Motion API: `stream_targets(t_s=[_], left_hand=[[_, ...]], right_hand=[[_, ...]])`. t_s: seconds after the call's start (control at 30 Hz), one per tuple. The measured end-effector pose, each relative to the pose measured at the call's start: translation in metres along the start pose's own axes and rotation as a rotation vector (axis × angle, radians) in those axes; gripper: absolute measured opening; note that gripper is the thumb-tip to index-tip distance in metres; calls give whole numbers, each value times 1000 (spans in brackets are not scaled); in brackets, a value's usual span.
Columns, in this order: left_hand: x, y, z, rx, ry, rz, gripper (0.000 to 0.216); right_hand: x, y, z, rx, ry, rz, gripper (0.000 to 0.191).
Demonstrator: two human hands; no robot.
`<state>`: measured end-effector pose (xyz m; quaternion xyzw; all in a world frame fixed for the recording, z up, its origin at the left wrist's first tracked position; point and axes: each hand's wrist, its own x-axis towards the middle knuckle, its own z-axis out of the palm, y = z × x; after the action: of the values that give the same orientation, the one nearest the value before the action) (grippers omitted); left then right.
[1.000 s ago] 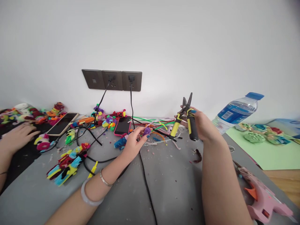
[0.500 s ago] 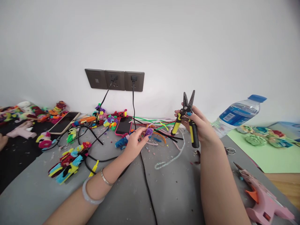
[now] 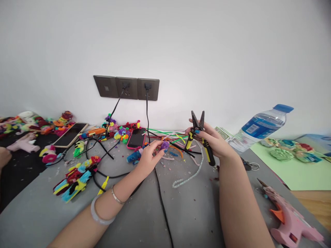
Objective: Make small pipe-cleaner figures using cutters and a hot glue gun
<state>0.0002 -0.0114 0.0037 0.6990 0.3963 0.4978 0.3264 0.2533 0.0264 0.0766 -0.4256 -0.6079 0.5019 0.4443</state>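
My left hand [image 3: 147, 158] is closed on a small purple fuzzy piece [image 3: 164, 145], pinched between thumb and fingertips just above the table. In my right hand [image 3: 218, 141] is a pair of wire strippers [image 3: 208, 153] with yellow and black handles. Their jaws point up and stand apart, with nothing between them. Below the right hand, a glittery pale pipe cleaner [image 3: 190, 178] curves over the grey table [image 3: 191, 217], its near end bent back in a hook. Whether its far end touches the hand I cannot tell. A blue fuzzy piece [image 3: 133, 156] lies beside my left hand.
Black cables [image 3: 161, 199] cross the table from wall sockets [image 3: 126, 88]. Pipe-cleaner figures [image 3: 76, 179] and phones [image 3: 71, 135] lie left. A water bottle [image 3: 263, 122], keys [image 3: 252, 165] and a pink glue gun [image 3: 291, 218] are right. Another person's hand [image 3: 3, 156] shows far left.
My right hand has lowered the wire strippers and brought them left, toward my left hand. The glittery pipe cleaner has shifted slightly. My left hand stays almost still.
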Motion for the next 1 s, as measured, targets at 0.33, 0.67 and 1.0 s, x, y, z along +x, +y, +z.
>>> stream_targets(t_s=[0.33, 0.67, 1.0], left_hand=[[2, 2, 3, -360, 59, -214, 38], [7, 13, 3, -834, 90, -458, 51], [12, 18, 0, -1044, 73, -615, 35]], right_hand=[[7, 12, -2, -60, -23, 190, 60], [8, 13, -3, -128, -75, 173, 64], [7, 17, -5, -113, -69, 189, 62]])
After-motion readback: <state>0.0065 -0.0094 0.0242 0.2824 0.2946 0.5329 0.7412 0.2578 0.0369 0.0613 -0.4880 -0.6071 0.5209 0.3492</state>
